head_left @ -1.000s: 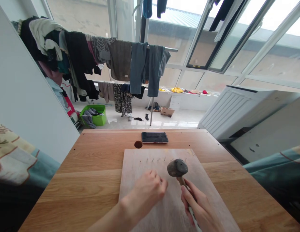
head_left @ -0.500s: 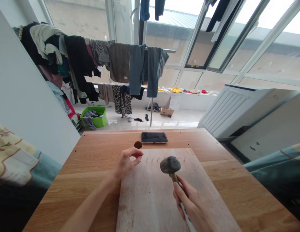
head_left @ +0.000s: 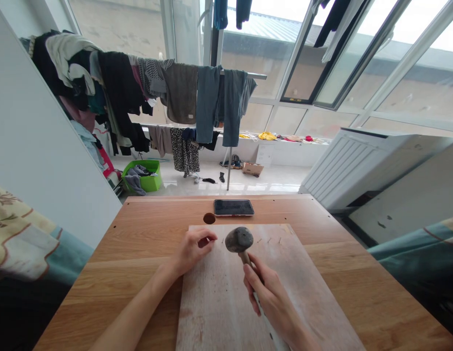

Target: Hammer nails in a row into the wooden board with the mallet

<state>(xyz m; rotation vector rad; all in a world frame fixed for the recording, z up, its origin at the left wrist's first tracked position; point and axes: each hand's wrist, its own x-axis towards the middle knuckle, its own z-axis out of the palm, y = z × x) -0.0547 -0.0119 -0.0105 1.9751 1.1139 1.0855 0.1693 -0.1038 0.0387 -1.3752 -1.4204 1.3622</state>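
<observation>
Wooden table (head_left: 139,273), pale board (head_left: 219,302) flat on it, phone (head_left: 234,207) just beyond. Right hand (head_left: 266,295) clenched round the handle of mallet (head_left: 239,239), head swung left within the last second, now just beside left hand (head_left: 192,251), itself moved up to the nail row (head_left: 269,240), fingertips pinched shut at its left end; whatever is pinched, too small to tell.

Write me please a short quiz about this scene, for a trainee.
1. True or false: the right hand holds the dark round-headed mallet by its wooden handle.
2. The flat black smartphone lies: A) on the brown wooden table, beyond the pale wooden board; B) on that board; C) on a chair.
3. Which hand is nearer the round hole in the table?
Key: 1 true; 2 A; 3 the left hand.
</observation>
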